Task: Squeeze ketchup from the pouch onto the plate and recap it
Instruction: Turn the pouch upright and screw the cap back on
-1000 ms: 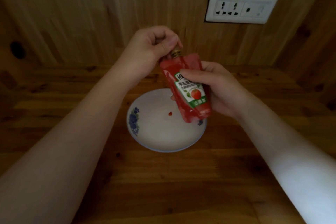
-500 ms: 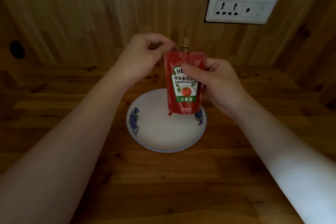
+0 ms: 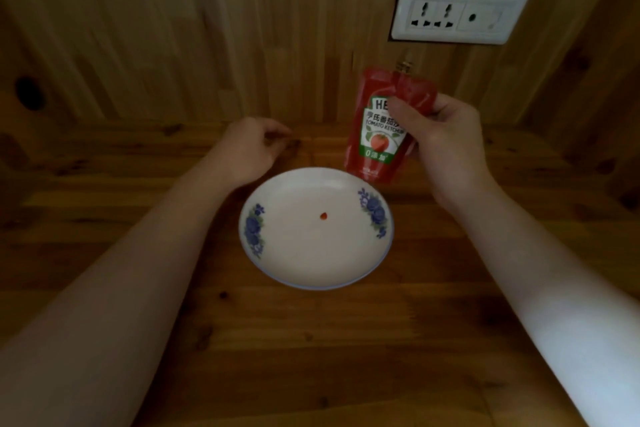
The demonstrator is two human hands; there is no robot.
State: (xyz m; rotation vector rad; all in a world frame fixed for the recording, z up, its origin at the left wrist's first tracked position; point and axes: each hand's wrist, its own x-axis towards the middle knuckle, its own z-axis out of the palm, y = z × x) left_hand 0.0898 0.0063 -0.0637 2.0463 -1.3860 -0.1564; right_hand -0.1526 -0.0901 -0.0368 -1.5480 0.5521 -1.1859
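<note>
Ketchup pouch (image 3: 381, 128) is hanging upright in the right hand (image 3: 446, 142), whose thumb and fingers are pinching its upper part, with the spout end pointing up; it is sitting just behind the far right rim of the plate (image 3: 346, 267), above the wooden table (image 3: 311, 340). Left hand (image 3: 247, 149) is resting on the table beyond the plate's left edge, fingers curled loosely inward, and whether it is holding anything cannot be told. One small red ketchup drop (image 3: 323, 216) is lying near the plate's centre, and a white wall socket (image 3: 457, 14) is showing on the panelled wall behind
</note>
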